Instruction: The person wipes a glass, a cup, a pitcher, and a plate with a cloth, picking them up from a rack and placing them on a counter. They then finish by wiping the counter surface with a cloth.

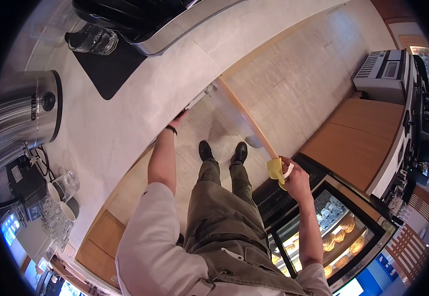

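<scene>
My right hand [296, 178] is closed round a yellow cloth [276, 171], with something white between the fingers. The cloth touches the end of a wooden door edge [248, 117], which stands out from the counter. On the left, my left hand [179, 118] reaches the edge of the pale counter [140, 116], beside a white and metal part [196, 100] under the counter; its fingers are partly hidden, so I cannot tell its grip.
A black mat [107, 74] with a glass jug [96, 40] lies on the counter, near a steel container [27, 111] and cups [61, 204]. A lit pastry case [330, 237] stands at right, below wooden cabinets [357, 135]. My shoes [240, 152] are on the floor.
</scene>
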A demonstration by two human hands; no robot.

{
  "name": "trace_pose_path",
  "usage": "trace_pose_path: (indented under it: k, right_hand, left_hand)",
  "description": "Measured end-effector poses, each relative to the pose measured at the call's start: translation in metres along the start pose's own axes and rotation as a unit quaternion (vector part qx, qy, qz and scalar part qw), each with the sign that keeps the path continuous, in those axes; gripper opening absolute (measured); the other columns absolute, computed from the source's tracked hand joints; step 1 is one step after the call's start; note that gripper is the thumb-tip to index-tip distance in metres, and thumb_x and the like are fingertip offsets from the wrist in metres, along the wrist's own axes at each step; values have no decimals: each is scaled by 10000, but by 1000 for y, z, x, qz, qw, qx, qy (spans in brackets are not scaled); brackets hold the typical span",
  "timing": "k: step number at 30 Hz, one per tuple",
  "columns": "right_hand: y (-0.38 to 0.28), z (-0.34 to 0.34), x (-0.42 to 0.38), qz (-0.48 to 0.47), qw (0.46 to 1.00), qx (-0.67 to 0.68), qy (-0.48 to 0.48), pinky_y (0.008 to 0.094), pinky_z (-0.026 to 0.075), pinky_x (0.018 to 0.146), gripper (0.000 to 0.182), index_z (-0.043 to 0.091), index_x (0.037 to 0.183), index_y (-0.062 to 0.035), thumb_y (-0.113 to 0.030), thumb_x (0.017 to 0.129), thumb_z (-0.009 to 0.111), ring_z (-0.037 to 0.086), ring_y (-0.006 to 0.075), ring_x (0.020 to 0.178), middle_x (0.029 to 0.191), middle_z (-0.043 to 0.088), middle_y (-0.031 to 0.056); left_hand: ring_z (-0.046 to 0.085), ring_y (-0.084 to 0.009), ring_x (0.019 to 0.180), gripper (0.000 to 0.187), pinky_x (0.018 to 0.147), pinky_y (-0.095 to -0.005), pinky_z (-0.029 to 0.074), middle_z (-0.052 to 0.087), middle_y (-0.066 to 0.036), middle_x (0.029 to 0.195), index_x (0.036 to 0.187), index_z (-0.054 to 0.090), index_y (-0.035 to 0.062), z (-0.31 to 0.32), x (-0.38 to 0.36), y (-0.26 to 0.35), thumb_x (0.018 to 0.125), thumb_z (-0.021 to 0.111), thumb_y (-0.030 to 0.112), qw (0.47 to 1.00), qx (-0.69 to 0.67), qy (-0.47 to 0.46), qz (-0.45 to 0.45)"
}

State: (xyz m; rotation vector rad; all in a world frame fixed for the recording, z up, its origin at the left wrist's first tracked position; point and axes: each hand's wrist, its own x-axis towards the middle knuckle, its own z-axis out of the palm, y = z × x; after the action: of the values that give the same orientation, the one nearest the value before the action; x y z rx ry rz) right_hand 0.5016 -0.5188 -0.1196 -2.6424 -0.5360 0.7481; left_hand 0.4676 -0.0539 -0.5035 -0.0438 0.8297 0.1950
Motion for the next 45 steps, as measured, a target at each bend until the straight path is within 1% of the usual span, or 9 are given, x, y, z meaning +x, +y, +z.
trace_pose_path:
  k: [8,14,22,32,33,34,37,40,45]
  right_hand:
    - [11,5,1,-1,1000,19,-8,428,569,799,399,691,1180,-140,-55,790,706,687,333,992,1197,690,70]
    - [7,3,0,-31,999,17,-3,432,568,807,423,694,1177,-146,-40,768,712,685,338,991,1186,693,65]
    - [1,2,0,1,999,31,-12,433,570,803,454,673,1207,-130,-39,765,718,684,342,985,1159,698,80]
    - [-30,17,-14,-69,995,28,-59,417,585,787,407,702,1091,-83,-10,690,703,696,360,926,1215,673,117]
    - [-33,23,-16,-94,993,30,-63,425,584,786,425,693,1108,-85,1,693,689,692,366,928,1182,673,134]
    - [-37,31,-17,-108,991,28,-68,434,582,772,405,686,1090,-65,13,692,675,688,371,916,1131,675,158]
    - [-55,51,-15,-200,972,12,-126,467,577,766,352,669,1079,-58,-29,728,659,686,391,883,1124,669,174]
    - [-83,72,7,-282,937,-4,-208,498,559,807,320,665,1069,-40,-95,755,660,675,412,899,1046,680,208]
    - [-162,104,41,-313,892,-82,-316,518,535,874,345,642,1092,-9,-225,824,631,671,421,963,993,690,251]
  left_hand:
    - [526,-347,1280,566,1057,-595,436,571,-171,1374,1280,572,57,-13,-46,-14,808,817,249,966,182,131,128]
    - [569,-295,1204,746,1054,-353,445,625,-148,1311,1264,604,8,12,-29,-29,615,936,166,697,582,115,403]
    - [565,-342,1261,644,1103,-409,397,632,-186,1331,1269,641,38,-35,71,-18,755,835,372,468,763,131,426]
    - [437,-330,1359,906,1128,-421,386,420,-231,1460,1449,251,-44,-54,-13,-71,730,801,-53,635,624,112,442]
    - [370,-307,1438,857,1211,-419,244,349,-218,1568,1500,234,-71,-61,-55,-86,860,729,213,725,593,124,328]
    - [449,-306,1377,648,1181,-423,291,531,-208,1426,1392,445,-40,-114,-67,-93,885,696,278,499,803,130,298]
    - [692,-228,844,462,745,-403,586,711,-99,991,1029,677,58,-156,-201,-134,933,648,509,861,495,53,-108]
    - [609,-316,1210,458,1086,-433,493,586,-196,1335,1346,522,-56,-108,-355,-141,1052,524,295,917,370,-42,-147]
    - [560,-341,1269,485,1128,-430,456,574,-256,1324,1356,457,-112,-26,-446,-119,1071,472,281,982,128,-10,-138]
